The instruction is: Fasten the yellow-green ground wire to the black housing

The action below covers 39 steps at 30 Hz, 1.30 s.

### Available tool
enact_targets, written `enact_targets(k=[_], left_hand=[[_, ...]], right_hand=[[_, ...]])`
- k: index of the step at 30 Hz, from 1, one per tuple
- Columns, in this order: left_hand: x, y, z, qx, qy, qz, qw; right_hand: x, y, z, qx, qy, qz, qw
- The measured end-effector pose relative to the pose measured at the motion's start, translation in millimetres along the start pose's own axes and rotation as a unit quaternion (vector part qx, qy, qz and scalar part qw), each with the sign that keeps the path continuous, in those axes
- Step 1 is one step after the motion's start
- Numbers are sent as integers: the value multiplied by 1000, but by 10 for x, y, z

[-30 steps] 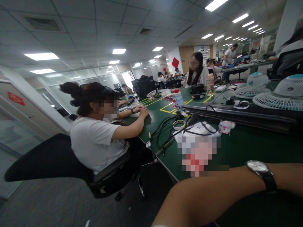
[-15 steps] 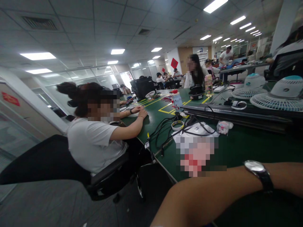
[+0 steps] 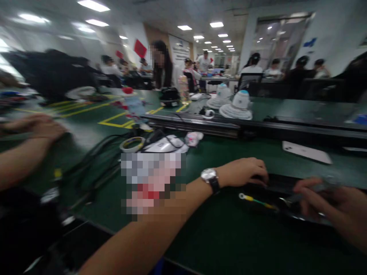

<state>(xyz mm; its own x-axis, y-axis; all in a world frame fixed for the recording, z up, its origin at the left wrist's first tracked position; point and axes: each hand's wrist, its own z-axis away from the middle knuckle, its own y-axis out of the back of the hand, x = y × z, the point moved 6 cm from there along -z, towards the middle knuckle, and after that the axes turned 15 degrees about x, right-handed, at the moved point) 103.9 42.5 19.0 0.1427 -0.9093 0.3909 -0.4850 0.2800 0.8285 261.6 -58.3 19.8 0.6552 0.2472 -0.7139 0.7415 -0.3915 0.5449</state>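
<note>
My left hand (image 3: 243,172), with a watch (image 3: 209,175) on its wrist, rests on the green table with its fingers curled down at the edge of a dark flat object (image 3: 282,179). Its fingertips are partly hidden. To the right, my right hand (image 3: 327,202) is closed, thumb and fingers bent around something greyish and shiny, too blurred to name. Between the hands lies a green-and-yellow wire (image 3: 259,202) with a ring terminal (image 3: 242,196) on its end. A curved shiny edge shows below my right hand.
A long black rail (image 3: 195,124) crosses the table behind my hands. Beyond it stand white fan parts (image 3: 239,105). A pale phone (image 3: 306,152) lies at the right. Tape (image 3: 132,144), black cables (image 3: 97,160) and a co-worker's forearm (image 3: 25,152) are at the left.
The view has swung right and down. Both my hands have come into sight, along with the wire and the phone. The co-worker at the left is now mostly out of frame.
</note>
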Motion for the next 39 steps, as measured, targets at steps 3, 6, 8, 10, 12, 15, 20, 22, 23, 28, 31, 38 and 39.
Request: enact_targets(k=[3, 6, 8, 10, 12, 15, 20, 22, 23, 28, 31, 38, 39], left_hand=[[-109, 67, -19, 31, -34, 37, 998], [-101, 105, -33, 36, -35, 44, 998], [-67, 121, -35, 32, -25, 39, 998], [-52, 127, -34, 26, -13, 36, 999], [-59, 130, -32, 25, -3, 36, 999], [-71, 133, -30, 30, 2, 43, 999], [-70, 137, -24, 34, -1, 48, 998], [-69, 140, -22, 34, -2, 48, 998], [-68, 140, -21, 33, -3, 47, 998], [-73, 136, -16, 29, -4, 33, 999], [-74, 133, -13, 31, -11, 29, 999], [-70, 133, -2, 30, -11, 27, 999], [-69, 133, -1, 30, -11, 28, 999]], right_hand=[[-15, 84, -45, -68, -46, 4, 997], [-154, 13, -106, -95, -26, 3, 995], [-233, -13, -116, -101, -6, 5, 995], [-270, -20, -108, -111, 4, -3, 994], [-278, -19, -98, -122, 4, -11, 992], [-280, -22, -97, -130, 2, -11, 991], [-287, -54, -101, -138, 0, 7, 990], [-281, -58, -102, -135, 2, 15, 991], [-276, -60, -102, -134, 1, 16, 991], [-268, -64, -110, -134, 6, 30, 991], [-276, -57, -122, -125, 27, 43, 991], [-206, -34, -140, -150, 16, 44, 988], [-199, -24, -144, -155, 13, 45, 987]])
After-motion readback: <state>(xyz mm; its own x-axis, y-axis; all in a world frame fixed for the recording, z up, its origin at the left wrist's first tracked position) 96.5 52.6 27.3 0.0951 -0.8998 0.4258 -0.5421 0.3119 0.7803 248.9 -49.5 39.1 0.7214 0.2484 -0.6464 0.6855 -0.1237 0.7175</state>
